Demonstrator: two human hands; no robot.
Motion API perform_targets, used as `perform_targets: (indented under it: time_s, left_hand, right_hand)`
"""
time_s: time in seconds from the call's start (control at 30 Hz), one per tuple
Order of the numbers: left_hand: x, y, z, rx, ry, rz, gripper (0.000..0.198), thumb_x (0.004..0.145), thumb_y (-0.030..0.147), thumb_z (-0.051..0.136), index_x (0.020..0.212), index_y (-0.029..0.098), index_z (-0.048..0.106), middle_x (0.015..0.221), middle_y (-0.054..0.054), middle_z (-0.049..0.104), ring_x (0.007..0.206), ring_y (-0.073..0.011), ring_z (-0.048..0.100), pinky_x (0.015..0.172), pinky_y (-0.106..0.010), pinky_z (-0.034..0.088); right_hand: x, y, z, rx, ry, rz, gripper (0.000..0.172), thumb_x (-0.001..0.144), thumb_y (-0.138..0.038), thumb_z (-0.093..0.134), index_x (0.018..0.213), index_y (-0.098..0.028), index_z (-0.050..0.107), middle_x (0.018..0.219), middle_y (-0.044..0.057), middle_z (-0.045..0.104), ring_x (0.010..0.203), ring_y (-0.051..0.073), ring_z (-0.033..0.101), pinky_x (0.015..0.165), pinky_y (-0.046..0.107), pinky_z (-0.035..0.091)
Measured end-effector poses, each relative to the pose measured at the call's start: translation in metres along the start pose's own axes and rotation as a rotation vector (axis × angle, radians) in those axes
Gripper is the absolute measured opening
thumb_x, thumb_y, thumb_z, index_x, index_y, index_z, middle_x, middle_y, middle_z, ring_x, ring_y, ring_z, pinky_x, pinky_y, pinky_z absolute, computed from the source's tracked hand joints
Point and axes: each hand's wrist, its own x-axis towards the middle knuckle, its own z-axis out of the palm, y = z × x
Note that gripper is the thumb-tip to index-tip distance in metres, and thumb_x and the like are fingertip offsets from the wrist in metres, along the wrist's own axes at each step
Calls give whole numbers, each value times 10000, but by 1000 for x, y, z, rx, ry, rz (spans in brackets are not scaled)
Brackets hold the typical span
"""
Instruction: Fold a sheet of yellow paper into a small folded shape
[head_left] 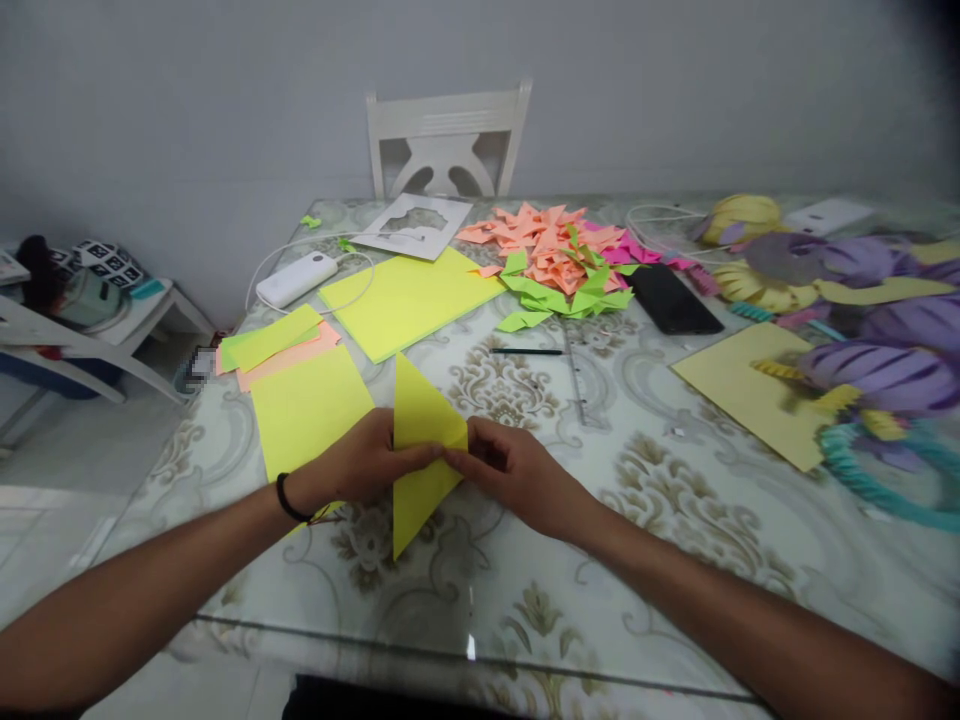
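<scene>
A yellow sheet of paper point(420, 400), folded into a triangle, is held up just above the table. My left hand point(371, 455) grips it from the left, thumb across its front and the other fingers hidden behind it. At the triangle's right corner, my right hand point(499, 465) pinches the paper between thumb and fingers. Both thumbs nearly meet there. Left of the triangle lies a flat yellow sheet point(307, 410), partly under my left hand and forearm. A thick stack of yellow paper point(412, 300) lies beyond my hands.
Folded paper pieces in orange point(544, 245) and green point(570, 295) are heaped at the back. A dark phone point(675, 300), a pen point(526, 351) and a clear ruler point(576, 375) lie nearby. A white power bank point(297, 280) with a cable sits left; purple paper crafts point(885, 375) spread right.
</scene>
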Motion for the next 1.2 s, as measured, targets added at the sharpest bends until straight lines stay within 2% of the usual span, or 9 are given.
perform_targets:
  time_s: [0.1,0.33,0.47,0.63,0.7,0.77,0.87,1.0,1.2]
  left_hand:
    - [0,-2,0,-50,-5,-4,329,921,433,647,1007,130,744,929,-76,781,756,-188,679,628,-257,511]
    - [0,-5,1,-93,-6,-19,334,922,429,650,1025,125,744,994,-94,794,805,-205,708,697,-287,548]
    - [1,-4,-1,-21,-7,-20,354,927,439,638,1053,125,742,1026,-98,799,851,-234,728,726,-310,561]
    - [0,-3,-3,67,-37,27,364,935,439,619,1112,141,728,1075,-92,791,922,-254,731,768,-321,562]
    - [0,-2,-3,92,-17,49,355,935,426,608,1112,142,725,1085,-92,788,937,-255,728,793,-331,561]
    - [1,-1,-4,123,0,63,341,929,416,609,1093,140,726,1081,-91,786,938,-250,724,809,-336,556]
    - [2,0,-3,117,0,50,341,924,415,605,1079,136,723,1066,-95,784,911,-241,721,787,-328,556]
    - [0,1,-3,78,21,-11,363,932,454,608,1061,134,721,1010,-88,784,841,-217,712,712,-294,552]
    - [-1,3,-7,48,-33,-52,341,930,443,623,882,120,719,756,-25,720,605,-120,579,534,-214,434]
  right_hand:
    - [2,-2,-4,-36,-21,1,355,876,-449,700,708,-201,510,640,-46,446,601,119,382,528,260,282]
    - [6,2,-9,96,-116,20,263,866,-413,714,777,-194,597,706,-8,610,653,151,544,586,271,400]
    - [6,3,-10,130,-136,33,270,859,-436,727,801,-192,629,746,6,651,710,174,616,642,285,466]
    - [7,0,-9,110,-132,22,286,865,-439,727,781,-190,614,726,1,639,690,160,608,618,267,468]
    - [7,2,-7,143,-113,-16,251,891,-423,705,849,-198,602,772,4,651,733,161,627,643,264,490]
    - [6,4,-4,222,-79,-69,240,912,-403,689,1020,-226,569,893,13,676,820,167,658,701,272,527]
    - [3,7,-1,193,-4,-139,357,915,-377,693,1202,-276,505,1014,19,657,798,148,654,655,259,531]
    - [2,4,-2,31,-35,-110,272,915,-378,673,1135,-240,594,838,1,636,664,137,623,604,263,504]
    - [7,1,-11,36,-179,-68,196,887,-379,697,906,-189,657,712,11,669,643,146,603,584,252,437]
